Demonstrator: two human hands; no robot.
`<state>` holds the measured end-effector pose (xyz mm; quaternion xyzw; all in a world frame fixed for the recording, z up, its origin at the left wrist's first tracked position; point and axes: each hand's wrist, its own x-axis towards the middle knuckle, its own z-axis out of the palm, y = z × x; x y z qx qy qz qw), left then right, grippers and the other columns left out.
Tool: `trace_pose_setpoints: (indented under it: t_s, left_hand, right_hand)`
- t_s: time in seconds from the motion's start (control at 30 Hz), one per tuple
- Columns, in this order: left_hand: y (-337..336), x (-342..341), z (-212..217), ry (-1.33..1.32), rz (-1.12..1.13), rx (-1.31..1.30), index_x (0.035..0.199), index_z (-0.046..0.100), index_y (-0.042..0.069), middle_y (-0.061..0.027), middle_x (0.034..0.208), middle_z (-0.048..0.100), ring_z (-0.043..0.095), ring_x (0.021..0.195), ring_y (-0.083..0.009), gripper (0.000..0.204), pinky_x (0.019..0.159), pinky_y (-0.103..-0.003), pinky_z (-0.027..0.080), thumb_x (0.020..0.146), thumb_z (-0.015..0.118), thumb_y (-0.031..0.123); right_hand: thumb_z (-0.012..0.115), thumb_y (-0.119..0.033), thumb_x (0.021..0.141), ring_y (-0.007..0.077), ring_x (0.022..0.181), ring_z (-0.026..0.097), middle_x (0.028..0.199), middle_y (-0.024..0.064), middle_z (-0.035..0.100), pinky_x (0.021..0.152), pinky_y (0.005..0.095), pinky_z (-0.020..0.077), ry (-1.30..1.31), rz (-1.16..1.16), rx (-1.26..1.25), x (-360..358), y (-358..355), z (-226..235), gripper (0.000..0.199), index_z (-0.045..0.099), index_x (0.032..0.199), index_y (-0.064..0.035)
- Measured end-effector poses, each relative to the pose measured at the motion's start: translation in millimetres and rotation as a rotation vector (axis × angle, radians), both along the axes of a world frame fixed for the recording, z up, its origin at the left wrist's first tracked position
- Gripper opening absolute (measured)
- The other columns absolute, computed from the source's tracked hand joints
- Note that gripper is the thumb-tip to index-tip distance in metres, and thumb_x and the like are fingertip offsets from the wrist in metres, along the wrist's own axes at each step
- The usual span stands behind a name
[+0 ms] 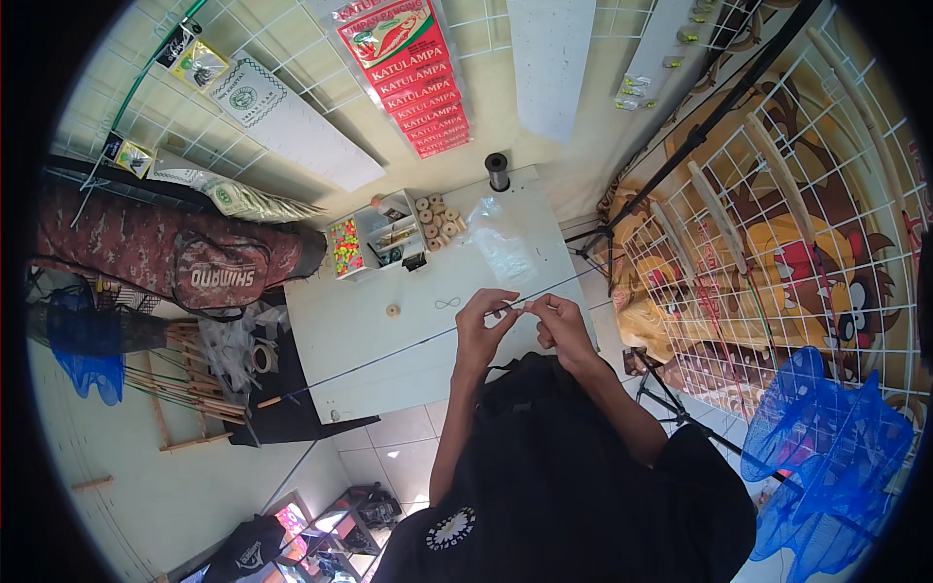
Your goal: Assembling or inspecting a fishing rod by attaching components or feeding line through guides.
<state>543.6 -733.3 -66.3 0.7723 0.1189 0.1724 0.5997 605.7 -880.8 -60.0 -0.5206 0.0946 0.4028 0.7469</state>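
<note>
A thin blue fishing rod [389, 347] with a tan, cork-like grip [270, 401] lies slantwise across the pale table. My left hand [480, 328] closes its thumb and fingers round the rod near the table's front right. Close beside it, my right hand [566, 332] is pinched, its fingertips almost touching the left ones. Whatever sits between the right fingertips is too small to make out. On the table left of my hands lie a small loop of thin cord [447, 303] and a round tan ring [393, 310].
At the table's back stand a divided white box [358, 275] with bright beads, several tan rings [439, 225], a clear plastic bag [501, 243] and a dark spool [497, 173]. A camouflage rod bag [146, 257] is at left. Blue nets [826, 447] and a white wire grid [777, 243] stand right.
</note>
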Motion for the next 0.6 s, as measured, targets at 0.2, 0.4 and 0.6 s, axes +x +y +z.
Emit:
trace_pose_setpoints:
  t_s: [0.2, 0.4, 0.6]
  left_hand:
    - [-1.4, 2.0, 6.5, 0.030, -0.016, 0.071, 0.096, 0.067, 0.004, -0.0059, 0.097, 0.063, 0.065, 0.079, -0.0123, 0.026, 0.066, -0.025, 0.049, 0.073, 0.078, -0.001]
    - [-2.8, 1.7, 2.1, -0.003, 0.000, 0.123, 0.097, 0.067, 0.006, -0.0064, 0.095, 0.062, 0.066, 0.077, -0.0145, 0.027, 0.064, -0.027, 0.049, 0.073, 0.076, -0.002]
    - [-5.0, 1.8, 2.5, 0.011, 0.007, 0.086, 0.096, 0.067, 0.006, -0.0066, 0.096, 0.062, 0.066, 0.078, -0.0147, 0.025, 0.063, -0.027, 0.048, 0.074, 0.076, -0.002]
  right_hand:
    - [0.064, -0.017, 0.089, 0.0022, 0.043, 0.024, 0.055, -0.0081, 0.035, 0.041, 0.0235, 0.0183, 0.029, 0.057, 0.035, 3.8, -1.3, -4.9, 0.014, 0.060, 0.084, -0.0044]
    - [0.056, -0.018, 0.094, 0.0032, 0.046, 0.024, 0.058, -0.0096, 0.028, 0.043, 0.0229, 0.0193, 0.143, 0.154, 0.144, 9.9, -4.4, -6.7, 0.015, 0.060, 0.086, -0.0065]
    - [0.054, -0.019, 0.093, 0.0038, 0.046, 0.022, 0.058, -0.0092, 0.025, 0.043, 0.0239, 0.0187, 0.174, 0.156, 0.157, 13.6, -7.5, -7.3, 0.014, 0.059, 0.086, -0.0074]
